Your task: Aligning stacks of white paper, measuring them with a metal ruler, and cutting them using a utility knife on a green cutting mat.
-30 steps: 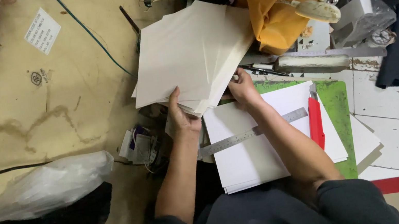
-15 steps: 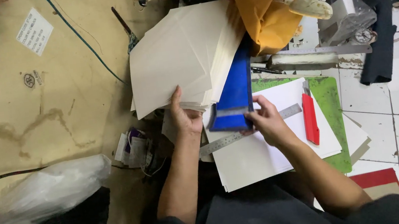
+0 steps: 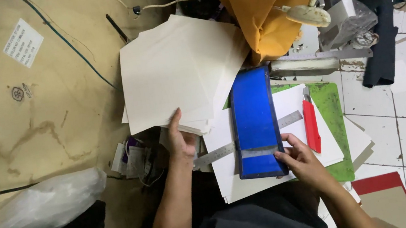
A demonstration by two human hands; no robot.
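One blue rectangular panel (image 3: 254, 122), apparently stiff, flat and light, lies on white sheets atop the green cutting mat (image 3: 331, 112), over a steel ruler (image 3: 219, 153); the right hand (image 3: 298, 161) pinches its near right corner, a sensible hold. Farther off, the left hand (image 3: 180, 141) clasps the near edge of a fanned stack of cream card sheets (image 3: 176, 75), light and bendable; no containers discernible.

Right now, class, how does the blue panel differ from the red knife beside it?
The blue panel is broad, dark-edged and held by the right hand; the red knife is slim and untouched. The panel lies over the steel ruler; the knife lies clear of it. Both lie lengthwise on white sheets.
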